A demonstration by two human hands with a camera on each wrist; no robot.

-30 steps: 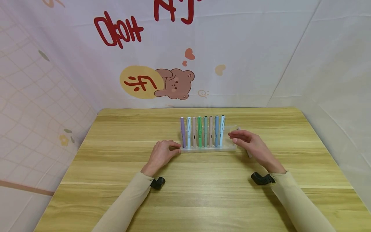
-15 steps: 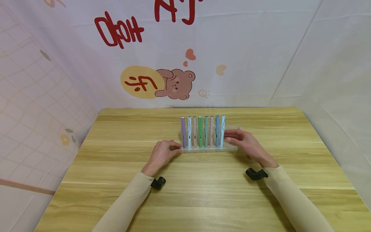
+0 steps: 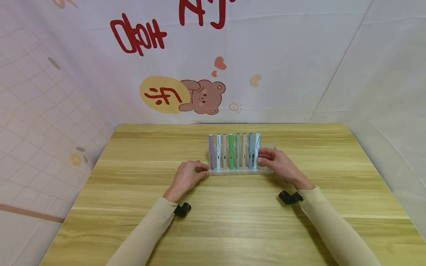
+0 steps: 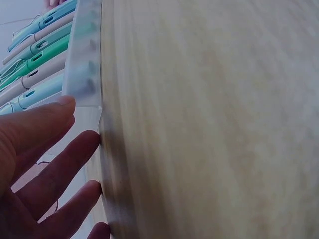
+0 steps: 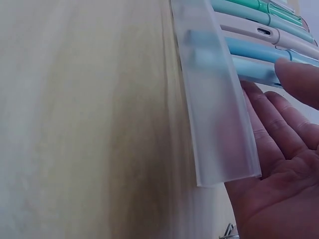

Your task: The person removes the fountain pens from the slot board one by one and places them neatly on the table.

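The left hand [image 3: 188,177] is touching the left end of the rack [image 3: 239,172]; pinching is unclear. The right hand [image 3: 281,164] is holding thumb and fingers apart at the rightmost light-blue pen [image 3: 257,147], standing inside. Probably light, stiff, slippery, it is asking for a mid-barrel hold.

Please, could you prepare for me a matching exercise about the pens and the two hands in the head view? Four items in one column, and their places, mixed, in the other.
Items:
1. purple pen
2. bright green pen
3. left hand
4. right hand

Places:
A. beside the rightmost pen, the light blue one
B. fourth from the left in the row of pens
C. fingers at the left end of the clear holder
D. first from the left in the row of pens

Right pairs: 1-D, 2-B, 3-C, 4-A
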